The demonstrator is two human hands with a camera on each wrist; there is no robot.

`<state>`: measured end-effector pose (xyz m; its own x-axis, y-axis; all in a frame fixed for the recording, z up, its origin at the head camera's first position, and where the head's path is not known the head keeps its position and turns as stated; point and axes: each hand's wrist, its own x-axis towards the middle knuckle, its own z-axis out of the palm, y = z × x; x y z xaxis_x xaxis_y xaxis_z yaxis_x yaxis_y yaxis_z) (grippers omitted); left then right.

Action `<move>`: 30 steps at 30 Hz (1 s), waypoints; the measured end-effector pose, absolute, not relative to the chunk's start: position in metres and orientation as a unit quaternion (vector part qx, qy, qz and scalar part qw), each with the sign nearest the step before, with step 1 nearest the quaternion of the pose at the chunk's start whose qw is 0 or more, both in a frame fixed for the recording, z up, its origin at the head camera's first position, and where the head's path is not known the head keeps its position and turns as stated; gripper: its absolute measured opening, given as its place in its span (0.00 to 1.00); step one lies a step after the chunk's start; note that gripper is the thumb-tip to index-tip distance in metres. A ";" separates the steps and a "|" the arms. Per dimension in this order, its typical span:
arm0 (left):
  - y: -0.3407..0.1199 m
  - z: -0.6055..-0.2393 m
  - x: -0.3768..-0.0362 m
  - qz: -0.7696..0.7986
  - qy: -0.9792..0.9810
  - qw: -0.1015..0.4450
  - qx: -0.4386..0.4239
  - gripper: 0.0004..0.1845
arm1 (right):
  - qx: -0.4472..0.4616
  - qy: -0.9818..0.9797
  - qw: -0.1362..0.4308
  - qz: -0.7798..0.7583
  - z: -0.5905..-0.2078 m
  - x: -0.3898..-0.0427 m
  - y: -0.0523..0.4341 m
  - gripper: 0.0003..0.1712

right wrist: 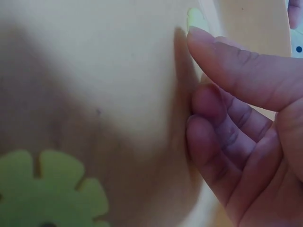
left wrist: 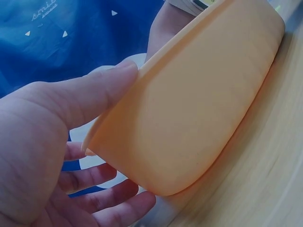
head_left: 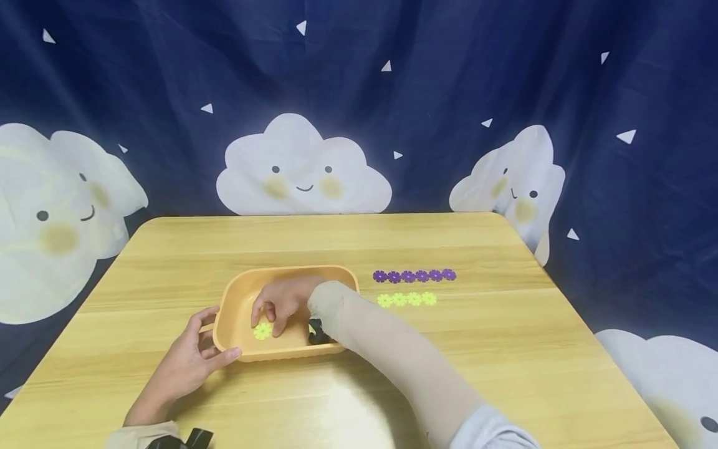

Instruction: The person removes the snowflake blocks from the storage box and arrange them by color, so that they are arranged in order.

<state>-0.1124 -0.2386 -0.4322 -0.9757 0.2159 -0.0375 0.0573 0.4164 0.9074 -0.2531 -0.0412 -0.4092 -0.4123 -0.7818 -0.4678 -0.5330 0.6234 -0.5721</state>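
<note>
An orange basin (head_left: 280, 356) sits on the wooden table. At its left end my left hand (head_left: 187, 358) grips the rim, thumb on the front corner and fingers round the outer side; the left wrist view shows that thumb on the basin wall (left wrist: 189, 104). Inside the basin, my right hand (head_left: 283, 302) reaches down and pinches a yellow-green flower-shaped disc (head_left: 262, 330) between thumb and fingertips. Only an edge of that disc (right wrist: 195, 19) shows past the thumb in the right wrist view. Another yellow-green flower-shaped disc (right wrist: 47, 189) lies nearer the right wrist.
Right of the basin, a row of several purple flower-shaped discs (head_left: 415, 275) lies behind a shorter row of yellow-green ones (head_left: 406, 299). A black object (head_left: 318, 332) shows under the right wrist. A dark blue curtain (head_left: 336, 75) with clouds hangs behind the table (head_left: 505, 349).
</note>
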 end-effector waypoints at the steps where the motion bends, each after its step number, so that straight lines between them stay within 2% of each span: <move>1: -0.239 -0.432 -0.112 0.537 0.836 0.075 0.082 0.51 | -0.404 0.823 0.364 -0.166 -0.409 -0.253 -0.042 0.24; 17: -0.240 -0.435 -0.110 0.551 0.828 0.076 0.076 0.51 | -0.414 0.820 0.355 -0.175 -0.411 -0.251 -0.045 0.19; 23: -0.240 -0.435 -0.110 0.550 0.828 0.075 0.080 0.51 | -0.399 0.815 0.371 -0.196 -0.411 -0.251 -0.044 0.17; 30: -0.239 -0.432 -0.110 0.552 0.826 0.072 0.085 0.51 | -0.401 0.822 0.362 -0.181 -0.410 -0.251 -0.044 0.22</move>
